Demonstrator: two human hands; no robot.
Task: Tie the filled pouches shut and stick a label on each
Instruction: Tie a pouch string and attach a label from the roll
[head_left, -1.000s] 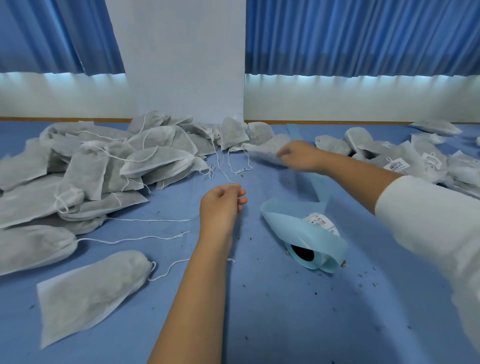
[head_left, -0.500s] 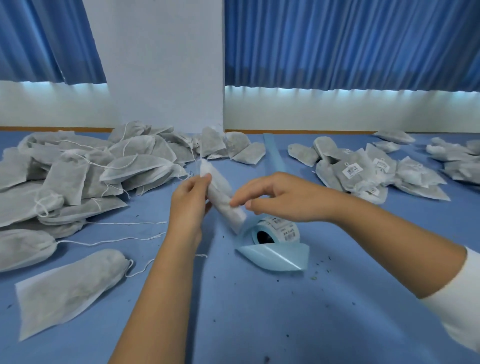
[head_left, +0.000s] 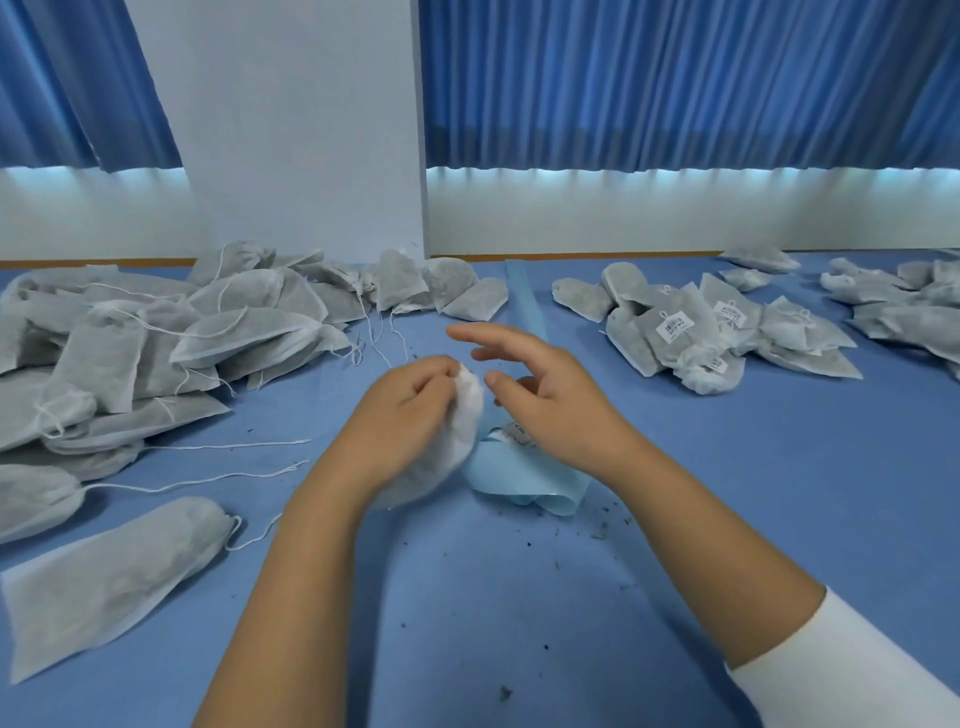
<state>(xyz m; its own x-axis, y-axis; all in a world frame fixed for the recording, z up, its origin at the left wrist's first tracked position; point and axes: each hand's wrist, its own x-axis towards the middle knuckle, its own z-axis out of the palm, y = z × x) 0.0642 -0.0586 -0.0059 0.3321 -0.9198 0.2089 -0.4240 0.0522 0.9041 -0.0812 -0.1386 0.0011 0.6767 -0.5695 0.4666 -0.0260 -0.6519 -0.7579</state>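
My left hand (head_left: 402, 415) grips a white filled pouch (head_left: 457, 441) by its gathered neck, holding it upright over the table's middle. My right hand (head_left: 540, 395) hovers just to the right of the pouch top with fingers spread and relaxed, holding nothing that I can see. Behind and under both hands lies the label roll (head_left: 511, 434) with its loose pale blue backing strip (head_left: 524, 483). A large heap of unlabelled grey pouches (head_left: 156, 343) with trailing strings covers the left. Pouches bearing barcode labels (head_left: 691, 332) lie piled at the right.
One long pouch (head_left: 109, 577) lies near the left front edge of the blue table (head_left: 519, 597). More pouches (head_left: 904, 306) sit at the far right. Dark crumbs speckle the table. A white pillar and blue curtains stand behind.
The pouch fetched from the back pile has come nearer and turned upright in my left hand. My right hand has let go of it and opened beside its top.
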